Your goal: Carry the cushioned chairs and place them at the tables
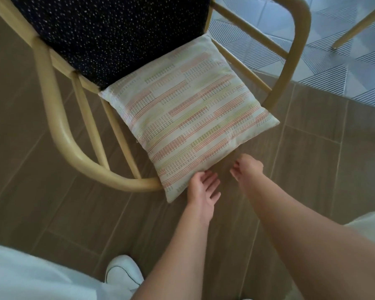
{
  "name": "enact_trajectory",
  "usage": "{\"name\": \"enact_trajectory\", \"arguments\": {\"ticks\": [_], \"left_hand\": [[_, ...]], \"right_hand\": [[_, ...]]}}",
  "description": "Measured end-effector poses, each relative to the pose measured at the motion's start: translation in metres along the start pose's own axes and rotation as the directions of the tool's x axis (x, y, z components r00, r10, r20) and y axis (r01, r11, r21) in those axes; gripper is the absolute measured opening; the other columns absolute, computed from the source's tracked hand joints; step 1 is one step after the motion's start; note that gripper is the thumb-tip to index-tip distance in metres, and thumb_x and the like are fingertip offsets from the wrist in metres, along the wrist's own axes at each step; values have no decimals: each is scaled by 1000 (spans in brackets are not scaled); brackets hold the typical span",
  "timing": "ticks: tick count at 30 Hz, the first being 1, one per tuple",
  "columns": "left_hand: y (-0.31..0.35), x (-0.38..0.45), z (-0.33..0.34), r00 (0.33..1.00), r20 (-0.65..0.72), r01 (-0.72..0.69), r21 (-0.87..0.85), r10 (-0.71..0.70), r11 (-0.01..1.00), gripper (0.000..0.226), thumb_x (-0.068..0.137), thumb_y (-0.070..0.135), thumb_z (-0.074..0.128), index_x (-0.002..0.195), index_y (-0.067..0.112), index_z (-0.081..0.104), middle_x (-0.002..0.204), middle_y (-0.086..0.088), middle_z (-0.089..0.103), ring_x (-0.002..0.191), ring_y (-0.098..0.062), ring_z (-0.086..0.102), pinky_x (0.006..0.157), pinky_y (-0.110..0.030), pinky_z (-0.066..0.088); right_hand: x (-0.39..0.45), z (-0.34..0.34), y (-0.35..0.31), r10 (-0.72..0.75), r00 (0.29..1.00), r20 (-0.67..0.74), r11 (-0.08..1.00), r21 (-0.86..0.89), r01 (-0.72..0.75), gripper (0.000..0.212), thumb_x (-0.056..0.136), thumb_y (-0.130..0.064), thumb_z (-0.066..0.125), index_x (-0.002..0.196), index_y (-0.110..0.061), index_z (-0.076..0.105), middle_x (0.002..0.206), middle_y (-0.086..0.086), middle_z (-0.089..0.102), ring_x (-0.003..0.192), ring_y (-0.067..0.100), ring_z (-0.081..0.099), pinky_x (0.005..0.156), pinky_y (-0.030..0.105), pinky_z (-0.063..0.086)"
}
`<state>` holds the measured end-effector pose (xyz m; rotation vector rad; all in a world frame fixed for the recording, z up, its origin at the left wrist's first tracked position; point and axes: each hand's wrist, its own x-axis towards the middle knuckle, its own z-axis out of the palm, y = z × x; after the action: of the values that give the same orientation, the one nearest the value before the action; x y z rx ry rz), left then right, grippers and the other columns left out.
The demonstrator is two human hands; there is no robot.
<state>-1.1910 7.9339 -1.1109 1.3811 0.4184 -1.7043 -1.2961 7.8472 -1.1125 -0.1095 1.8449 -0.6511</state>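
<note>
A pale yellow chair (59, 126) with curved arms and thin spindles stands in front of me, seen from above. Its seat carries a dark speckled cushion (108, 33). A white pillow (188, 122) with orange and green stripes leans against the chair's back. My left hand (204, 189) is open, its fingers straight and touching the pillow's near edge. My right hand (247, 165) hovers just beyond the pillow's near corner, fingers loosely curled, holding nothing.
The floor (301, 159) under me is brown wood-look tile; grey striped patterned tile (333, 61) begins at the upper right. A leg of another pale yellow piece of furniture (359, 22) stands there. My white shoe (121, 271) and white clothing show at the bottom.
</note>
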Motion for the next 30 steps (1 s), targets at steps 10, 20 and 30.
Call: {"name": "enact_trajectory", "arguments": {"ticks": [10,20,30], "left_hand": [[-7,21,-18,999,-35,21,-138,-26,990,12,103,16,51,105,10,61,125,-15,60,113,-27,63,95,-45,51],[1,23,-25,999,33,37,-235,-30,971,18,99,2,54,116,-2,59,130,-18,55,120,-30,59,92,-46,52],[9,28,-29,1000,-11,-18,-259,15,966,30,95,-3,53,124,-2,60,128,-15,57,117,-28,56,85,-46,52]], "right_hand": [[13,12,13,17,994,106,982,183,-36,37,98,-8,53,136,-8,53,99,3,60,100,16,61,80,31,57],[13,21,11,20,948,316,958,264,-108,38,96,-10,50,134,-13,56,131,4,63,115,18,61,86,33,53],[10,21,11,16,939,344,951,283,-120,30,94,-7,54,122,-14,60,120,2,66,114,17,60,101,33,46]]}}
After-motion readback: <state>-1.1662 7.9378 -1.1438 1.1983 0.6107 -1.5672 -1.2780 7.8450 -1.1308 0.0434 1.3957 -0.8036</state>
